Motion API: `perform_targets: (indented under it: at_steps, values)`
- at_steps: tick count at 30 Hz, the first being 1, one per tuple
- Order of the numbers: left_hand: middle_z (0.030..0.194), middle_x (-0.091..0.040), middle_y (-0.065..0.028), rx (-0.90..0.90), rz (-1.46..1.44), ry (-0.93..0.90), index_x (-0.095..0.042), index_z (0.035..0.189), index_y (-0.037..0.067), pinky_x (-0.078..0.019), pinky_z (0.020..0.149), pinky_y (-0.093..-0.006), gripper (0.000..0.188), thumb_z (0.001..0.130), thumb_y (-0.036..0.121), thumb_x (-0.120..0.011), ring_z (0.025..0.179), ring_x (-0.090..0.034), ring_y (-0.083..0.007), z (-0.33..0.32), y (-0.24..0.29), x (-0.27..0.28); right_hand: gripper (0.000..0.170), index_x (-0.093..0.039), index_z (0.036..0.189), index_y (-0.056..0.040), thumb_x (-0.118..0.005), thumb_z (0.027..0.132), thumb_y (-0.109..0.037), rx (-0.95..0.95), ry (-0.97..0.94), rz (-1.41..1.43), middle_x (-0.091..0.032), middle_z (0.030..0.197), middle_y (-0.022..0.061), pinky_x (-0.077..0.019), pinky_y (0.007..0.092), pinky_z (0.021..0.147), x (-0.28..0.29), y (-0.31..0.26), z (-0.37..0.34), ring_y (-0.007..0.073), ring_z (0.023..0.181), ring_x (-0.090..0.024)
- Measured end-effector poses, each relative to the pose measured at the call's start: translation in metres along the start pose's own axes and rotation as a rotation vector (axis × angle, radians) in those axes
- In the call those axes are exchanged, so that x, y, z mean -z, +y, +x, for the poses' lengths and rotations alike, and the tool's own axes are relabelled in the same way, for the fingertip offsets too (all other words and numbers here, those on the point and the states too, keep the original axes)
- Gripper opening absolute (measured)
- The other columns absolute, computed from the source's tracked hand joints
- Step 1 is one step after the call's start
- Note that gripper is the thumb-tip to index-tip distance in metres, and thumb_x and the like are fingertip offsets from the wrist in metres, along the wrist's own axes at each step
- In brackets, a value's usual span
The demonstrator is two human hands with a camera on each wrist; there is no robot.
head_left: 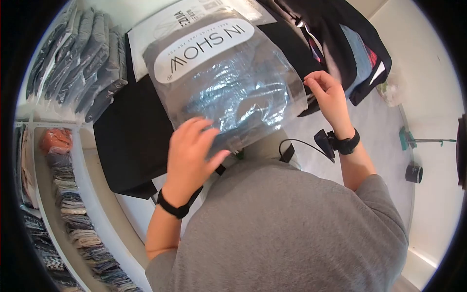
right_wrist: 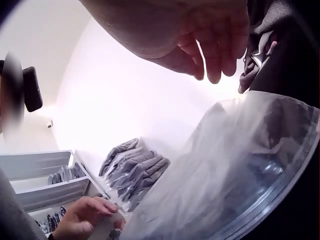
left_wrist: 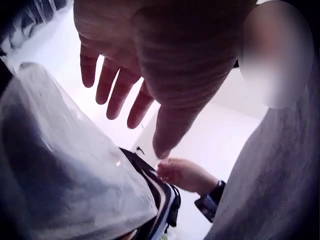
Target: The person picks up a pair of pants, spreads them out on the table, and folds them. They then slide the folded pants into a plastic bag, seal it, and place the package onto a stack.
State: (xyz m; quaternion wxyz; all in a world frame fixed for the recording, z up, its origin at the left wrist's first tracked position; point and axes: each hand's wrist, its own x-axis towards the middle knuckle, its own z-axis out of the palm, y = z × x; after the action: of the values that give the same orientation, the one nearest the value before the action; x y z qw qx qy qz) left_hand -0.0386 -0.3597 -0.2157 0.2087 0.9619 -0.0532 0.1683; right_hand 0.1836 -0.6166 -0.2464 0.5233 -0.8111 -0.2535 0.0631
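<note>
A clear plastic bag (head_left: 253, 97) with a white "IN SHOW" label (head_left: 204, 51) and something light blue inside lies on a black surface (head_left: 131, 151). My left hand (head_left: 189, 151) is at the bag's near left edge, fingers spread; in the left wrist view that hand (left_wrist: 150, 60) grips nothing, with the bag (left_wrist: 75, 165) beside it. By the bag's right edge is my right hand (head_left: 332, 97), fingers loosely bent. The right wrist view shows this hand (right_wrist: 200, 40) empty, a gap separating its fingertips from the bag (right_wrist: 210, 170).
Another white printed package (head_left: 141, 58) lies partly under the bag. Dark garments (head_left: 357, 48) are heaped at the far right. Bagged grey items (head_left: 87, 58) stand at the left, above shelves of folded clothes (head_left: 75, 211). A green-headed tool (head_left: 406, 138) is by the right wall.
</note>
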Motion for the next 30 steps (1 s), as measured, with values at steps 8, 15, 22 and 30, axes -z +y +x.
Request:
perform_targets:
  at_steps: [8, 15, 22, 30]
  values:
    - [0.141, -0.036, -0.0194, -0.213, 0.513, -0.124, -0.049, 0.130, 0.014, -0.0293, 0.104, -0.0528, 0.062, 0.071, 0.007, -0.068, 0.131, -0.034, -0.0364, 0.005, 0.013, -0.069, 0.010, -0.064, 0.093, -0.0023, -0.058, 0.088, -0.009, 0.060, -0.210, 0.133, -0.065, 0.085, 0.0007, -0.0426, 0.0224, 0.068, -0.006, -0.030, -0.050, 0.0092, 0.079, -0.059]
    - [0.090, -0.058, -0.0101, -0.052, 0.170, 0.142, -0.058, 0.084, 0.004, -0.0463, 0.069, -0.0374, 0.014, 0.072, 0.001, -0.064, 0.083, -0.057, -0.0271, 0.015, 0.036, -0.037, 0.036, -0.055, 0.122, -0.0026, -0.058, 0.086, -0.003, 0.509, -0.796, -0.037, -0.056, 0.124, 0.0146, -0.0429, 0.0375, 0.095, -0.041, -0.046, -0.061, 0.0283, 0.113, -0.055]
    - [0.073, -0.055, -0.0103, -0.100, 0.038, 0.261, -0.057, 0.078, 0.003, -0.0451, 0.056, -0.0356, 0.010, 0.072, -0.001, -0.065, 0.064, -0.056, -0.0283, 0.029, 0.064, -0.007, 0.045, -0.046, 0.126, 0.0055, -0.051, 0.082, -0.005, 0.693, -0.029, -0.508, -0.044, 0.133, 0.0252, -0.0410, 0.0448, 0.097, -0.101, -0.046, 0.014, 0.0369, 0.124, -0.045]
    - [0.081, -0.060, -0.0118, -0.141, -0.154, -0.019, -0.061, 0.085, 0.003, -0.0478, 0.069, -0.0370, 0.011, 0.079, 0.011, -0.065, 0.077, -0.059, -0.0303, 0.035, 0.038, 0.005, 0.058, -0.045, 0.137, -0.0205, -0.045, 0.082, -0.003, 0.274, 0.002, -0.993, -0.039, 0.138, 0.0293, -0.0440, 0.0456, 0.096, -0.116, -0.017, 0.066, 0.0451, 0.123, -0.042]
